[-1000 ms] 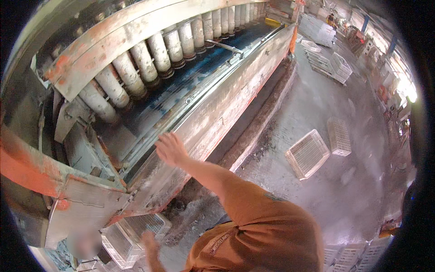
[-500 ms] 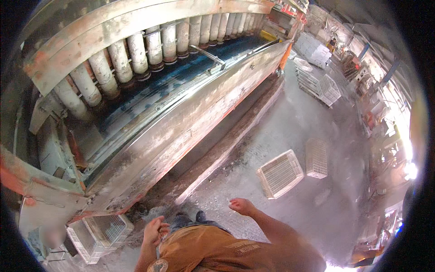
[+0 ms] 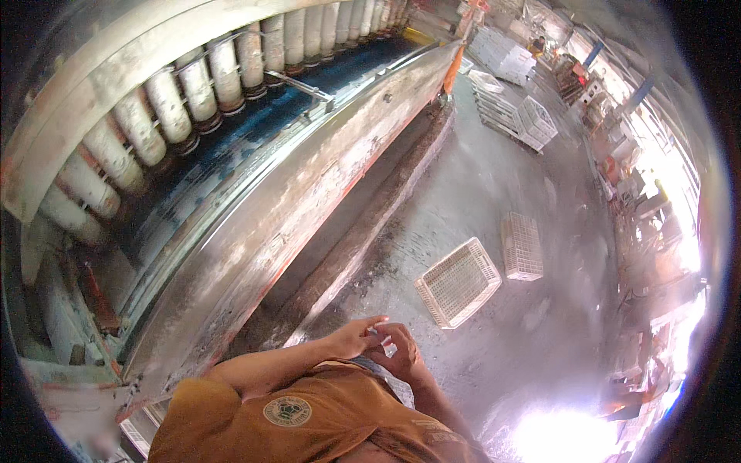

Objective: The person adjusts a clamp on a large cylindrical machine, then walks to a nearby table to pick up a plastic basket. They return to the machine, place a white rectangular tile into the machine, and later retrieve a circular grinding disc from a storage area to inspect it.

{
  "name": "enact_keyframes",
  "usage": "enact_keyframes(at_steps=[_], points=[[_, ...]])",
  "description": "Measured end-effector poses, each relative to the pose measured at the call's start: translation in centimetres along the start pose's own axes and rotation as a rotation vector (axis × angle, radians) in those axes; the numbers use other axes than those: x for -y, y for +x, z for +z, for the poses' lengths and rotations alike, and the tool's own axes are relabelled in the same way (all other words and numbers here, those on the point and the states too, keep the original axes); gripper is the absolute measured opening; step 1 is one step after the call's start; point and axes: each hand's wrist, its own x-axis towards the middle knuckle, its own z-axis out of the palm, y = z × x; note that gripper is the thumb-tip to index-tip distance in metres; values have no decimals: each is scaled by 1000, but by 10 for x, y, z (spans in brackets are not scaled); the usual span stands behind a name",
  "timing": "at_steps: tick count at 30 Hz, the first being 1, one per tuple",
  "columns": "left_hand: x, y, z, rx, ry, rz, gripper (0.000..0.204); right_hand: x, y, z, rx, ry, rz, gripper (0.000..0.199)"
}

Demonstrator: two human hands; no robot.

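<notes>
My left hand (image 3: 356, 337) and my right hand (image 3: 400, 353) meet in front of my waist, fingers touching. The left fingers are bent together, one of them stretched toward the right hand. On the right hand the fingers curl inward against the left ones. A pale patch shows between the hands; I cannot make out whether it is a small thing or the floor behind. Nearest to them on the floor lies a white plastic crate (image 3: 458, 283), with a second crate (image 3: 522, 246) on its side just beyond.
To the left runs a long, stained metal trough (image 3: 309, 189) with dark blue contents under a row of pale cylinders (image 3: 199, 89). A low ledge (image 3: 370, 231) follows its foot. Farther off stand a pallet (image 3: 498, 116), another crate (image 3: 538, 119) and a white stack (image 3: 502, 55).
My hands, apart before, have come together in front of me. My body and view have turned, so the trough and crates sit farther left in the picture.
</notes>
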Motion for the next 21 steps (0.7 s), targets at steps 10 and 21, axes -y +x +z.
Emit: enact_keyframes(at_steps=[10, 21], points=[[-91, 194, -20, 111, 70, -197, 47, -121, 116, -107, -190, 220, 28, 38], [-103, 320, -153, -704, 40, -242, 37, -267, 253, -279, -154, 891, 712, 23]])
